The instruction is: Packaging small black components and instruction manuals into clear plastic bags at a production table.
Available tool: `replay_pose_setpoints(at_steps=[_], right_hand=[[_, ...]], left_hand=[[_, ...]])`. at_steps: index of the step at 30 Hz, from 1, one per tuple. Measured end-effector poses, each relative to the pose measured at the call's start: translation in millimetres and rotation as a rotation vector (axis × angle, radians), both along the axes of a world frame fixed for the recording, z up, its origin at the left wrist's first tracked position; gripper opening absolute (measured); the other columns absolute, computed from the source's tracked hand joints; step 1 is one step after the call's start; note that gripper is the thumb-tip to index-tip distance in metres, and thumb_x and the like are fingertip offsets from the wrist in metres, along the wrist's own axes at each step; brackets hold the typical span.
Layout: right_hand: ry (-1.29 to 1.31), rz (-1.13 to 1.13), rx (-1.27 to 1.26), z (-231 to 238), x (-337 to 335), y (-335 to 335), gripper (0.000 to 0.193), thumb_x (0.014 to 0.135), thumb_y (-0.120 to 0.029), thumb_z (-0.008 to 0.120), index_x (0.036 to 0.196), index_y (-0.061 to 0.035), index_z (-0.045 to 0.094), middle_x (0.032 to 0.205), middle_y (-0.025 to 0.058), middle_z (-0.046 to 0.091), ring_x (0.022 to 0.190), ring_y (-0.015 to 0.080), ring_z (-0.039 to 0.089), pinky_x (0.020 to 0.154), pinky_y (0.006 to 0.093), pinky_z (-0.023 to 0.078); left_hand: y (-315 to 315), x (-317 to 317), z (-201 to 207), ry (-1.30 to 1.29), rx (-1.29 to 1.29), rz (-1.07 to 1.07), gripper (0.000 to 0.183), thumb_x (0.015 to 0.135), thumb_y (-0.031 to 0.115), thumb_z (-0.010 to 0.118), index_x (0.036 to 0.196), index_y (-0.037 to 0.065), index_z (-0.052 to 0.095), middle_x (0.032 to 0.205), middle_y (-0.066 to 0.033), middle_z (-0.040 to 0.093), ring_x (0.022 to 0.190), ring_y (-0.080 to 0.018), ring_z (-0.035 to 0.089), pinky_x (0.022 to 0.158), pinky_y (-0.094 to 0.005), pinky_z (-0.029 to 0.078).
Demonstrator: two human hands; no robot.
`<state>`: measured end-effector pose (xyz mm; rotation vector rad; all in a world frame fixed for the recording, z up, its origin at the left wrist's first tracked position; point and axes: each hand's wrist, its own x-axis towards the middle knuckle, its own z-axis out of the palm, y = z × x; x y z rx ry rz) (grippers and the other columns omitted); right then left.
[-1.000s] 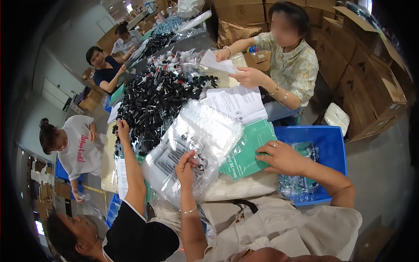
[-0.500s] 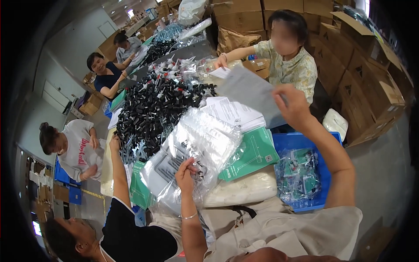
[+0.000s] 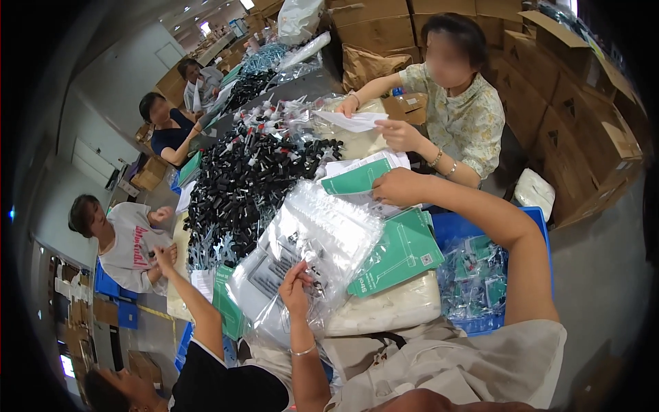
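Note:
My right hand [image 3: 398,187] pinches the edge of a green printed leaflet [image 3: 349,181], held over a stack of white printed sheets [image 3: 403,159]. My left hand [image 3: 295,288] is closed near small dark and clear pieces [image 3: 314,269] at the edge of the plastic; what exactly its fingers grip is partly hidden. Beside that hand lies a pile of clear plastic bags [image 3: 333,220], with a dark printed panel on the nearer ones. A stack of green booklets [image 3: 401,254] sits to the right of the bags, below my right forearm.
A heap of black-handled parts [image 3: 237,178] fills the table's middle. A blue crate [image 3: 542,220] holding filled clear bags stands at my right. Across the table, a person [image 3: 456,103] holds a white sheet [image 3: 353,121]; other people work along the left. Cardboard boxes [image 3: 570,130] are stacked behind.
My right hand has come left and down; the grey sheet it held up is out of sight, and it now holds a green leaflet. My left hand has hardly moved.

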<state>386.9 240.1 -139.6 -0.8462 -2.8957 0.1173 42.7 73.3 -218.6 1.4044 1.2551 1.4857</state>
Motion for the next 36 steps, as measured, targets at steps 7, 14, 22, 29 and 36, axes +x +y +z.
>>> replay_pose_setpoints(at_steps=[7, 14, 22, 29, 36], right_hand=[[0.028, 0.049, -0.034, 8.4, 0.9, 4.9, 0.015, 0.075, -0.021, 0.064, 0.084, -0.0091, 0.066, 0.088, 0.0095, 0.062, 0.081, 0.0294, 0.062, 0.067, 0.0413, 0.049], [0.057, 0.083, -0.065, 2.9, 3.2, 10.8, 0.013, 0.075, -0.022, 0.064, 0.082, -0.0112, 0.067, 0.088, 0.0063, 0.063, 0.081, 0.0273, 0.062, 0.067, 0.0401, 0.049], [0.031, 0.083, -0.073, 7.0, 2.5, 10.5, 0.012, 0.076, -0.022, 0.063, 0.082, -0.0121, 0.067, 0.088, 0.0064, 0.062, 0.081, 0.0274, 0.062, 0.066, 0.0406, 0.048], [0.01, 0.074, -0.094, 11.1, 2.3, 9.4, 0.013, 0.076, -0.022, 0.064, 0.083, -0.0119, 0.067, 0.088, 0.0068, 0.063, 0.081, 0.0275, 0.062, 0.067, 0.0404, 0.048], [0.011, 0.071, -0.09, 10.1, 2.8, 8.9, 0.015, 0.075, -0.022, 0.066, 0.085, -0.0115, 0.068, 0.089, 0.0071, 0.063, 0.081, 0.0278, 0.062, 0.067, 0.0402, 0.048]], left_hand=[[0.5, -0.5, -2.1, -0.016, 0.021, 0.015, 0.042, 0.076, -0.008, 0.037, 0.11, -0.002, 0.062, 0.08, -0.0058, 0.061, 0.067, -0.0093, 0.054, 0.06, -0.02, 0.043], [0.0, 0.0, -3.1, -0.025, 0.008, 0.017, 0.04, 0.078, -0.008, 0.038, 0.109, -0.003, 0.063, 0.089, -0.0071, 0.062, 0.07, -0.0096, 0.056, 0.061, -0.02, 0.044], [-0.2, 0.4, -1.7, -0.031, -0.002, 0.012, 0.04, 0.078, -0.01, 0.036, 0.107, -0.003, 0.063, 0.095, -0.0082, 0.063, 0.071, -0.0092, 0.056, 0.062, -0.0197, 0.044], [-1.6, 3.0, 1.3, -0.042, 0.014, 0.014, 0.041, 0.077, -0.009, 0.037, 0.11, -0.003, 0.062, 0.087, -0.0072, 0.062, 0.069, -0.0098, 0.055, 0.062, -0.02, 0.044], [-1.1, 3.2, 1.1, -0.046, 0.024, 0.003, 0.042, 0.076, -0.009, 0.037, 0.109, -0.004, 0.062, 0.088, -0.0085, 0.063, 0.069, -0.0101, 0.056, 0.062, -0.0201, 0.044]])
